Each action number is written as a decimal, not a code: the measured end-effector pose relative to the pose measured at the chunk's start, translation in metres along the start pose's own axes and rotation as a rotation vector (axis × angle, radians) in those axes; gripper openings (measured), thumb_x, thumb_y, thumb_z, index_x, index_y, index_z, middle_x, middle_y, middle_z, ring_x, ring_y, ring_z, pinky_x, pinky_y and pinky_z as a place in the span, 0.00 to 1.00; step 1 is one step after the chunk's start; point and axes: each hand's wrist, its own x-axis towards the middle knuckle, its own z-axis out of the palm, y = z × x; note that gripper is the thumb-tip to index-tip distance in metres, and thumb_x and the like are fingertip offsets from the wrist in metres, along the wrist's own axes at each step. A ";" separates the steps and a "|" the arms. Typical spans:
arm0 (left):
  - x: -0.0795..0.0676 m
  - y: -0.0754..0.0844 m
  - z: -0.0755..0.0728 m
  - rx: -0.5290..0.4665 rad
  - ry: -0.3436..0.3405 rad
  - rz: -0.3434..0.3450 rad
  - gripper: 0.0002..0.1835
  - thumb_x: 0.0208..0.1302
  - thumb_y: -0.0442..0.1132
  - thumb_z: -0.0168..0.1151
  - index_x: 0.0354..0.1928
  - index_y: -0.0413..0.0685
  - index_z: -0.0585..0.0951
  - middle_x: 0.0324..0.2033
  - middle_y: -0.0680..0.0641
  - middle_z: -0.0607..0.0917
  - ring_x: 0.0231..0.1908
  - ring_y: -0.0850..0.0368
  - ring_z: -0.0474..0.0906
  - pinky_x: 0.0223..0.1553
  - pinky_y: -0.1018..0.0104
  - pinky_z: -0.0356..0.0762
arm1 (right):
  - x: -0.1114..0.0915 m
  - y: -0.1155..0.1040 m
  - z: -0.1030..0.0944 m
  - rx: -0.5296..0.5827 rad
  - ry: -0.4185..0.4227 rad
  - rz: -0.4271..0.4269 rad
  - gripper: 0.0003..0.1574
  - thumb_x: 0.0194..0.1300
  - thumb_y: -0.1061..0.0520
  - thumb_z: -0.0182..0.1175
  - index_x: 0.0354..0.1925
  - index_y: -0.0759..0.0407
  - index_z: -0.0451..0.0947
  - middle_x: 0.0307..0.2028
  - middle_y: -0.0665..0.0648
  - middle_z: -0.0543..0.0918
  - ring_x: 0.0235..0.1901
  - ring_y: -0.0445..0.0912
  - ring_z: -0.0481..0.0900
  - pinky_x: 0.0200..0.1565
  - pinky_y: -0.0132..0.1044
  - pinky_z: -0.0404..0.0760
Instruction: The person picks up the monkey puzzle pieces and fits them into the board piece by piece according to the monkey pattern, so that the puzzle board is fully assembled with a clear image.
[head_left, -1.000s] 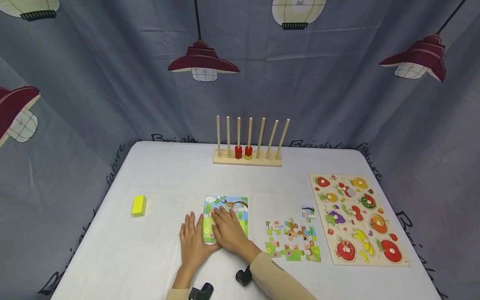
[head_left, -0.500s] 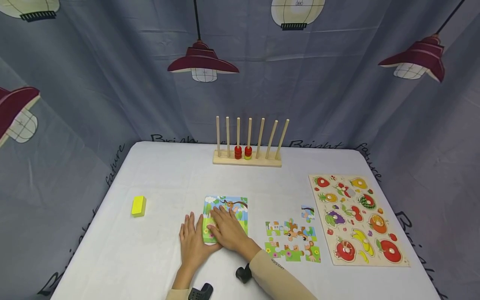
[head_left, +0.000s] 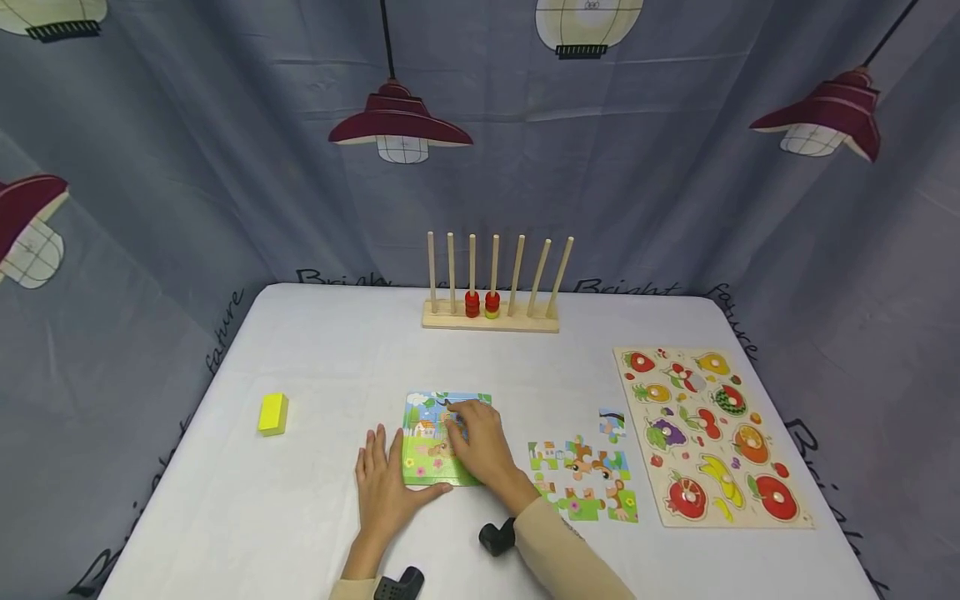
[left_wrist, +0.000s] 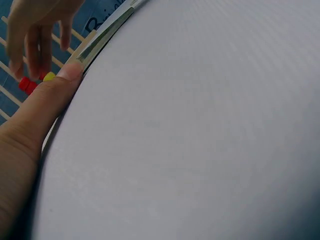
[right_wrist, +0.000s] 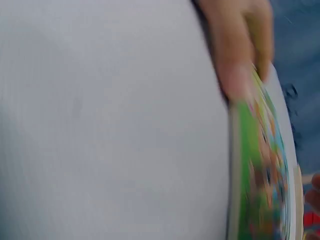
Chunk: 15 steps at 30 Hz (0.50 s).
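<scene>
I see room to pass between the picture board [head_left: 422, 457] and the peg rack [head_left: 491, 322]. Rightward, loose puzzle pieces [head_left: 581, 459] lie in the way.

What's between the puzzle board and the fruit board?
Right of the puzzle board, jigsaw pieces lie on the white tabletop; the right sleeve overlaps their near-left corner. Head view shows it.

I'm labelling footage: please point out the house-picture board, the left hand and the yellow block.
House-picture board [head_left: 429, 442], head view: its printed face.
Left hand [head_left: 385, 492], head view: back of the hand.
Yellow block [head_left: 274, 409], head view: top face.
</scene>
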 end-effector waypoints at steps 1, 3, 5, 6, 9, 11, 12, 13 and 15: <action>0.000 0.000 0.000 0.001 0.004 0.002 0.66 0.23 0.78 0.62 0.64 0.41 0.62 0.66 0.32 0.56 0.68 0.37 0.46 0.66 0.45 0.43 | 0.000 0.005 -0.004 0.010 0.025 0.013 0.15 0.64 0.52 0.53 0.46 0.56 0.77 0.43 0.51 0.81 0.47 0.45 0.76 0.61 0.49 0.64; 0.001 0.000 0.001 0.003 0.009 0.004 0.66 0.22 0.78 0.62 0.64 0.42 0.63 0.66 0.32 0.56 0.68 0.37 0.46 0.66 0.45 0.43 | -0.001 0.016 -0.013 0.034 0.081 0.042 0.12 0.63 0.54 0.54 0.43 0.56 0.78 0.39 0.51 0.82 0.42 0.44 0.78 0.58 0.46 0.67; 0.001 0.000 0.001 -0.003 0.016 0.006 0.66 0.22 0.78 0.63 0.64 0.41 0.63 0.66 0.32 0.56 0.67 0.36 0.47 0.65 0.44 0.43 | -0.003 0.030 -0.023 0.052 0.143 0.080 0.10 0.63 0.55 0.54 0.41 0.56 0.79 0.37 0.51 0.83 0.40 0.45 0.79 0.54 0.45 0.70; 0.001 0.000 0.001 -0.006 0.015 0.005 0.65 0.22 0.78 0.62 0.64 0.42 0.63 0.66 0.32 0.56 0.68 0.36 0.46 0.65 0.44 0.43 | -0.004 0.039 -0.028 0.058 0.176 0.098 0.10 0.63 0.55 0.55 0.40 0.56 0.79 0.36 0.52 0.83 0.38 0.45 0.79 0.52 0.44 0.71; 0.001 0.001 0.001 -0.016 0.014 0.006 0.65 0.23 0.78 0.62 0.64 0.41 0.64 0.66 0.32 0.56 0.67 0.36 0.47 0.65 0.44 0.43 | -0.012 0.066 -0.045 0.091 0.281 0.170 0.10 0.62 0.56 0.55 0.39 0.58 0.80 0.34 0.54 0.83 0.35 0.47 0.79 0.46 0.45 0.74; 0.001 0.001 0.001 -0.018 0.004 0.003 0.65 0.23 0.78 0.62 0.64 0.41 0.63 0.66 0.32 0.56 0.67 0.36 0.46 0.65 0.44 0.43 | -0.020 0.085 -0.057 0.106 0.345 0.221 0.10 0.62 0.57 0.55 0.39 0.59 0.80 0.33 0.55 0.83 0.34 0.48 0.79 0.43 0.45 0.75; 0.000 0.001 0.000 -0.017 -0.001 0.000 0.65 0.24 0.78 0.61 0.64 0.41 0.63 0.66 0.32 0.56 0.67 0.36 0.46 0.65 0.44 0.42 | -0.025 0.095 -0.063 0.110 0.373 0.251 0.10 0.62 0.57 0.55 0.39 0.59 0.80 0.33 0.55 0.82 0.34 0.48 0.79 0.42 0.45 0.75; 0.000 0.001 0.000 -0.018 -0.006 -0.003 0.65 0.24 0.79 0.61 0.64 0.41 0.63 0.67 0.32 0.55 0.68 0.36 0.46 0.66 0.44 0.42 | -0.030 0.103 -0.068 0.111 0.397 0.284 0.11 0.62 0.57 0.55 0.39 0.60 0.79 0.34 0.56 0.82 0.34 0.49 0.79 0.41 0.45 0.75; 0.000 0.000 0.000 -0.013 -0.021 -0.011 0.65 0.25 0.79 0.60 0.64 0.42 0.62 0.67 0.33 0.55 0.68 0.37 0.45 0.66 0.44 0.41 | -0.039 0.119 -0.078 0.088 0.436 0.349 0.11 0.62 0.57 0.54 0.40 0.60 0.79 0.34 0.57 0.81 0.34 0.49 0.78 0.40 0.43 0.74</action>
